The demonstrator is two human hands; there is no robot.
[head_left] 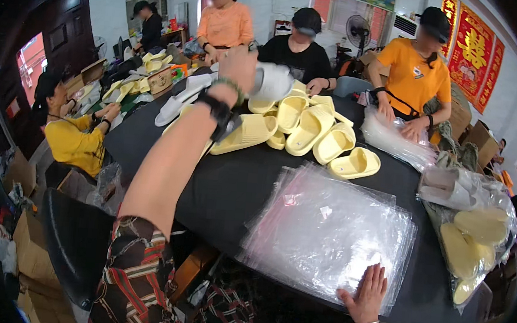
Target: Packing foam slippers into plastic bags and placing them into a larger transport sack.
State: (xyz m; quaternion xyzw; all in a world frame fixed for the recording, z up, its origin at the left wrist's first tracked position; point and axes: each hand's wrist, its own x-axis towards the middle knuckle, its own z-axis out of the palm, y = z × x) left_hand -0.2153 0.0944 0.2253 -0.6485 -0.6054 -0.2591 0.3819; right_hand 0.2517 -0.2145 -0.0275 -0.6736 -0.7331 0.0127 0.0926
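Note:
My left hand (pixel 237 73) is stretched far out over the black table, its fingers smeared by motion. It is closed on a light grey slipper (pixel 272 82), which is blurred too. Below it lies a heap of pale yellow slippers (pixel 309 129), and more light grey slippers (pixel 181 99) rest left of my wrist. Close to me, my right hand (pixel 366 294) lies flat with its fingers stretched out. It presses on the near right corner of a stack of clear plastic bags (pixel 332 228).
At the right edge, clear bags (pixel 469 226) hold yellow and grey slippers. Across the table a person in orange (pixel 417 71) handles more clear bags (pixel 394 136). Other people work at the far side and left. A black chair (pixel 73 244) and cardboard boxes (pixel 38 253) stand at lower left.

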